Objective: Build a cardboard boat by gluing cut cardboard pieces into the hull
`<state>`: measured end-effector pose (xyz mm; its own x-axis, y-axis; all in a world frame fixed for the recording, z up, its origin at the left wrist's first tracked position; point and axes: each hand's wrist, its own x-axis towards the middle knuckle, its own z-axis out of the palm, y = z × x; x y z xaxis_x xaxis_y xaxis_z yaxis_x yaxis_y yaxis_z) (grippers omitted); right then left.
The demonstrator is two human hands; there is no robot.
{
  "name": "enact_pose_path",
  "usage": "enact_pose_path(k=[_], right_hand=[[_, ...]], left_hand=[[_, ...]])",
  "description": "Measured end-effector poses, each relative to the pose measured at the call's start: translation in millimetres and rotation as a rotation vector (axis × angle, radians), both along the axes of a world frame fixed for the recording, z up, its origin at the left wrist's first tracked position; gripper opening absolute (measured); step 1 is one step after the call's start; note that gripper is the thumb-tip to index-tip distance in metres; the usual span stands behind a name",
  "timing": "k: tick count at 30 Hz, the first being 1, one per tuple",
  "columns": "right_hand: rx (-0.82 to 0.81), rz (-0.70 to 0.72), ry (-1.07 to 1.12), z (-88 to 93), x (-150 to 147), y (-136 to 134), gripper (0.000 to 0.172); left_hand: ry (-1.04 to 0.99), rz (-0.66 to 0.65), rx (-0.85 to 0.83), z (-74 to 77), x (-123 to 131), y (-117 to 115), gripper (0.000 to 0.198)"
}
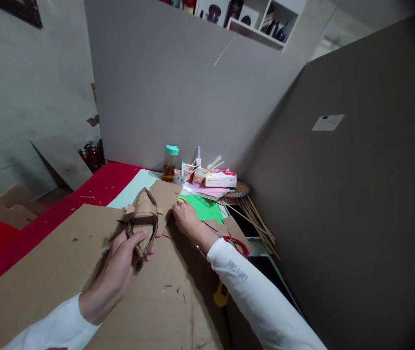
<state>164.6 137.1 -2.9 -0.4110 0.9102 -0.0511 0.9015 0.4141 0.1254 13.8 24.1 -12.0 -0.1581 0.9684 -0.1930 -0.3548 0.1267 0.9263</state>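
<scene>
My left hand (125,250) grips a small cardboard boat (144,209) with pointed ends and a strip across its middle. The thumb presses inside its near end, while the fingers wrap underneath. Small cardboard tabs jut from both sides of the boat. Farther forward and to the right, my right hand (187,218) reaches down over the cardboard with its fingers curled together. What those fingers hold, if anything, is hidden. Just beyond them is a small yellow ring-shaped thing (181,199). Red-handled scissors (239,245) lie partly behind my right forearm.
A large cardboard sheet (54,257) covers much of the red-clothed table. At the back stand a teal-lidded bottle (171,163), paper cups (199,176) and a tissue pack (221,179). Green paper (205,208), thin sticks (256,218) and a yellow cutter (221,295) lie rightward.
</scene>
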Motion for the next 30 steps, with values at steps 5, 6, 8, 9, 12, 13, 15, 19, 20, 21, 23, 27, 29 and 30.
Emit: enact_pose_path(k=[5, 6, 8, 9, 12, 13, 15, 19, 20, 21, 23, 27, 29, 30], right_hand=[[0.024, -0.006, -0.05, 11.1, 14.0, -6.4, 0.034], [0.022, 0.005, -0.06, 13.1, 16.7, -11.4, 0.034], [0.02, 0.043, -0.079, 14.3, 19.8, -24.9, 0.033], [0.023, 0.067, -0.091, 13.4, 19.9, -33.1, 0.033], [0.045, 0.148, -0.14, 5.6, 14.9, -60.6, 0.033], [0.052, 0.181, -0.156, 2.5, 12.0, -70.6, 0.033], [0.07, 0.257, -0.177, -2.9, 6.2, -92.1, 0.031], [0.095, 0.392, -0.165, -8.6, 2.0, -143.8, 0.02], [0.097, 0.408, -0.153, -9.6, 3.2, -158.4, 0.019], [0.099, 0.419, -0.138, -10.8, 5.3, -173.5, 0.019], [0.108, 0.431, -0.108, -14.3, 11.5, -203.9, 0.022], [0.191, 0.483, 0.029, -26.5, 24.0, -255.3, 0.029], [0.262, 0.46, 0.146, -33.4, 25.7, -270.3, 0.024], [0.276, 0.449, 0.187, -36.1, 25.1, -275.0, 0.019]], left_hand=[[0.0, -0.001, 0.026, -2.5, -1.3, 0.4, 0.042], [-0.001, -0.007, 0.029, -3.0, -1.4, 0.5, 0.041], [-0.004, -0.022, 0.034, -4.2, -1.1, 0.8, 0.037], [-0.005, -0.032, 0.035, -4.8, -0.6, 1.1, 0.035], [0.005, -0.066, 0.021, -7.8, 1.4, 2.4, 0.025], [0.011, -0.078, 0.011, -9.1, 2.1, 3.0, 0.02], [0.026, -0.095, -0.008, -11.9, 3.0, 4.2, 0.012], [0.056, -0.116, -0.018, -16.0, 2.4, 5.4, 0.017], [0.063, -0.122, -0.019, -16.5, 2.1, 5.4, 0.019], [0.07, -0.127, -0.02, -16.9, 1.6, 5.4, 0.019], [0.083, -0.14, -0.025, -17.5, 0.9, 5.4, 0.02], [0.1, -0.165, -0.032, -18.8, -0.5, 6.8, 0.02], [0.102, -0.171, -0.032, -19.1, -1.2, 7.3, 0.02], [0.103, -0.174, -0.033, -19.1, -1.5, 7.3, 0.019]])
